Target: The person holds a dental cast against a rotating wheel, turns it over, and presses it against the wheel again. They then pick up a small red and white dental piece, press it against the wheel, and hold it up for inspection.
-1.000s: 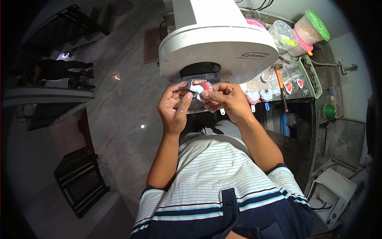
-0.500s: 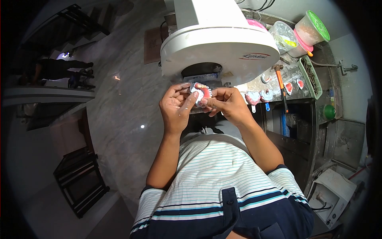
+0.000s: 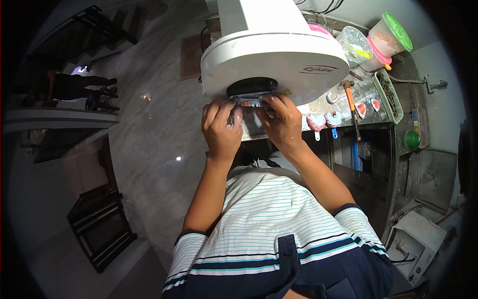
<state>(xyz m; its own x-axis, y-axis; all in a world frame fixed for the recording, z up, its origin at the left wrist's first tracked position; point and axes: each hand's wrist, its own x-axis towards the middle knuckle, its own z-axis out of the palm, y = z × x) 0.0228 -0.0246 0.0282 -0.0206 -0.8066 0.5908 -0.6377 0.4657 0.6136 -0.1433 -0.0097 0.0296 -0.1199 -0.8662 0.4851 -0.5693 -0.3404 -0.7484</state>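
Observation:
A dental model [image 3: 250,104] with white teeth and red wax sits between my hands, just below the dark opening of a white machine [image 3: 279,62]. My left hand [image 3: 221,127] grips its left end with bent fingers. At the right end, my right hand [image 3: 282,119] pinches it between thumb and fingers. The teeth edge faces me, and much of the model is hidden by my fingers and the shade of the machine. Both hands look dusted with white specks.
Right of the machine, the bench holds two impression trays [image 3: 316,122], an orange-handled hammer [image 3: 350,102], small red-and-white pieces [image 3: 361,108] and a green tray [image 3: 393,102] of dark metal bits. Plastic tubs [image 3: 391,37] stand behind. Another person [image 3: 74,87] is far left.
Both hands have lifted the dental model up and away from me to the machine's opening. It has turned so its teeth edge shows instead of its red and white face.

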